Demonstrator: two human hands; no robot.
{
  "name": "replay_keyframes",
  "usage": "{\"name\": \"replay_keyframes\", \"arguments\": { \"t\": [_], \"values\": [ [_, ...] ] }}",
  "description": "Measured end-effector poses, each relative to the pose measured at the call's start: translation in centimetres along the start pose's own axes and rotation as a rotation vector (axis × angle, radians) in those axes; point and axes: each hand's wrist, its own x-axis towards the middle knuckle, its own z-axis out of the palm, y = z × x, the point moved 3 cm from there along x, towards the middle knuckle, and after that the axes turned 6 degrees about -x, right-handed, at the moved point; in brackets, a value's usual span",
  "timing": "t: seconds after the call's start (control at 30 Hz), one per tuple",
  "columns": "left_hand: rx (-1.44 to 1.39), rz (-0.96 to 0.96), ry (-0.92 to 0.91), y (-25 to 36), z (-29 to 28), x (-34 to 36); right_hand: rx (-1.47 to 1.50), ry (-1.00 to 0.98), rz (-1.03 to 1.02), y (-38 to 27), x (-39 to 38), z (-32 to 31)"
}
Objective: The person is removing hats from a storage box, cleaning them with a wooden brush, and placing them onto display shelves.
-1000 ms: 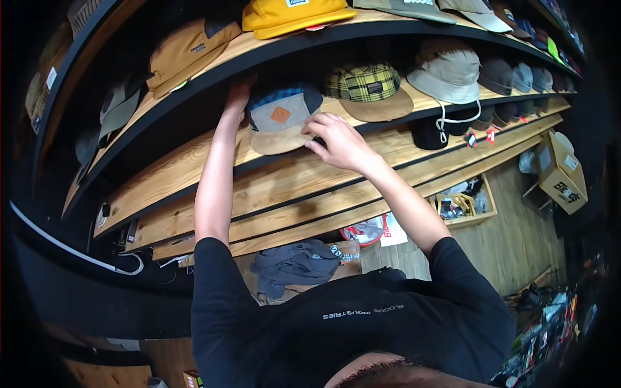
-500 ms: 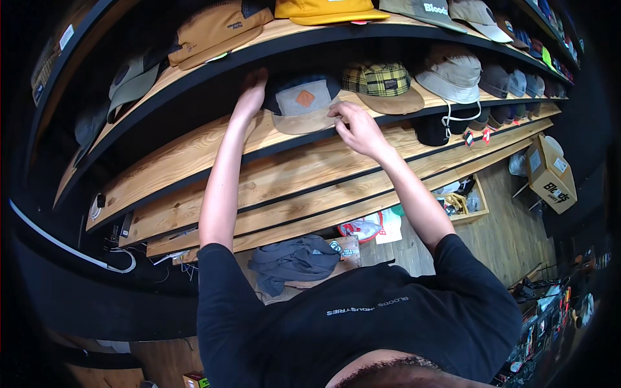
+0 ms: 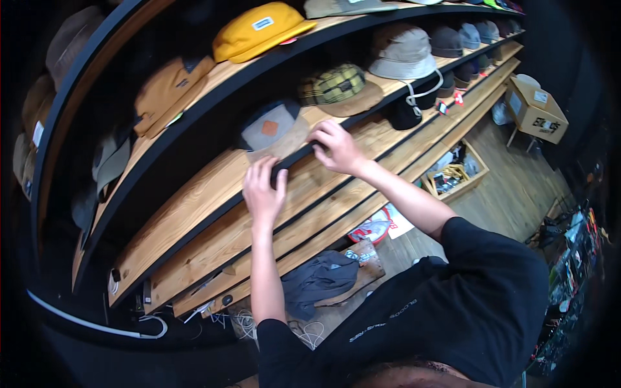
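A cap with a grey front, dark crown, orange-brown diamond patch and tan brim (image 3: 272, 132) sits on the middle shelf. My left hand (image 3: 264, 194) is at the front edge of its brim, fingers stretched and thumb apart. Just beyond the brim's right end, my right hand (image 3: 337, 150) hovers by the shelf edge with bent fingers and a gap to the thumb. To the right of that cap is a yellow-and-black plaid cap (image 3: 336, 85) with a tan brim. Farther right stands a beige bucket hat (image 3: 404, 52) with a hanging white cord.
On the shelf above are a yellow cap (image 3: 259, 32) and a brown cap (image 3: 169, 94). Bare wooden shelf boards (image 3: 187, 207) run below. A wooden crate (image 3: 475, 169) and a cardboard box (image 3: 537, 110) stand at right. Dark cloth (image 3: 320, 278) lies below the shelves.
My left hand has come down from the cap's left side to its brim's front edge. My right hand has drawn slightly off the brim. The view has turned and shifted.
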Motion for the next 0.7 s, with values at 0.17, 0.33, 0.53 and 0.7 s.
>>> {"name": "replay_keyframes", "arguments": {
  "t": [0.17, 0.33, 0.53, 0.7],
  "values": [
    [0.099, 0.058, 0.218, 1.3, 1.8, 0.4, 0.088, -0.028, -0.069, 1.0, -1.0, -1.7],
    [0.197, 0.136, 0.371, 8.4, 6.8, 0.0, 0.165, -0.048, -0.124, 4.7, -5.8, -5.2],
    [-0.463, 0.112, -0.350, 16.8, 27.5, -4.6, 0.109, -0.482, 0.340, 17.2, -21.2, -12.9],
    [-0.649, -0.315, -1.336, 15.9, 47.0, -17.3, -0.020, -0.620, 0.910, 25.6, -38.9, -28.9]
  ]
}}
